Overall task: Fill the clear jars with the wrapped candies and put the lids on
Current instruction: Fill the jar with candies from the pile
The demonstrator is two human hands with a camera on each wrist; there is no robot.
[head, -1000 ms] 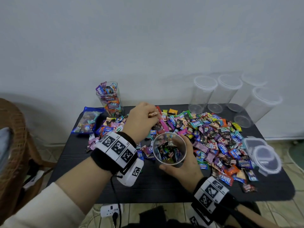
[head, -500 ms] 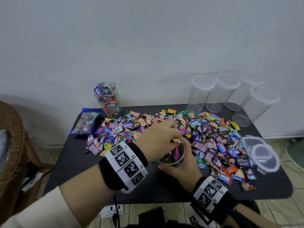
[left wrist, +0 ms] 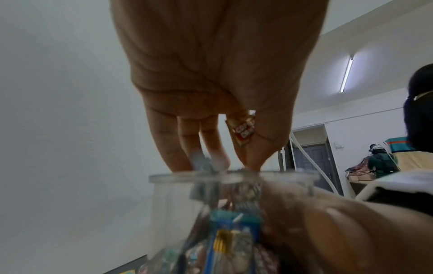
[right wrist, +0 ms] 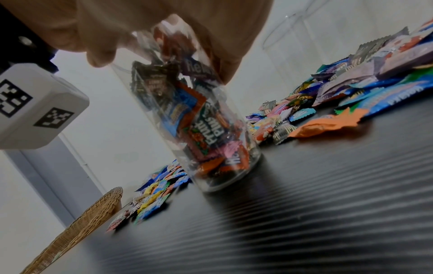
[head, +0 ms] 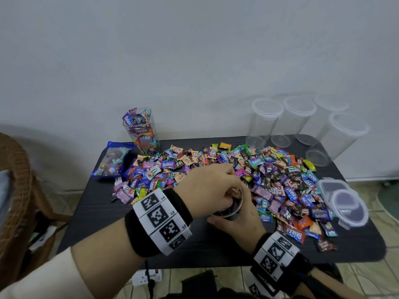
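Note:
A clear jar (right wrist: 211, 129), partly filled with wrapped candies, stands on the black table (head: 194, 244) near its front edge. My right hand (head: 239, 225) grips the jar's side from the near right. My left hand (head: 233, 190) hovers over the jar's mouth (left wrist: 234, 175) with its fingertips at the rim. It pinches a brown coffee candy (left wrist: 242, 133) between thumb and finger. A wide pile of loose wrapped candies (head: 269, 175) covers the middle and right of the table. My left hand hides most of the jar in the head view.
A full lidless jar (head: 142, 130) and a blue candy bag (head: 112, 158) sit at the back left. Several empty lidded jars (head: 266, 121) stand back right. Loose clear lids (head: 345, 201) lie at the right edge. A wicker chair (head: 13, 190) stands left.
My left hand came back from the candy pile to the jar's mouth with candy in it, then sank lower onto the rim. The right hand has kept its hold on the jar.

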